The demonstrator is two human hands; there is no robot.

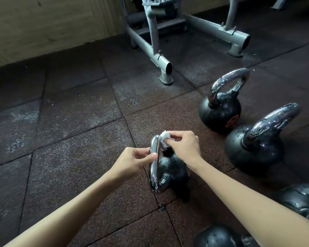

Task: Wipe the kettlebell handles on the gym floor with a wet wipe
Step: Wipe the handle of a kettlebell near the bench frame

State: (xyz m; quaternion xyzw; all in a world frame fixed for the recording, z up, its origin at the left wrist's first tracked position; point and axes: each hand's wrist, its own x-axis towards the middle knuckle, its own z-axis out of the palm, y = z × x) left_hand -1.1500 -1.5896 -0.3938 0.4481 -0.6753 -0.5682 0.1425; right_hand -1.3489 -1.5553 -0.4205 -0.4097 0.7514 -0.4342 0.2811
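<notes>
Pinching 1 balled-up white wet wipe (165, 139) between the thumb and curled fingers of my right hand (184, 146), I press it against the far end of the chrome handle (154, 168) of the middle kettlebell (171, 169). It sits on the rubber floor (70, 143), tipped so its handle faces left. My left hand (135, 163) pinches that same handle midway, thumb on the near side and fingers curled behind it.

I count 5 kettlebells. Besides this 1, 2 stand upright to the right, the far upright kettlebell (219, 113) just beside the near upright kettlebell (253, 152). Another 2 are cut off near me on the right: the right-edge kettlebell (301, 202) and the bottom-edge kettlebell (216, 237). 1 grey machine frame (150, 41) stands far off, by 1 wooden wall (43, 24).
</notes>
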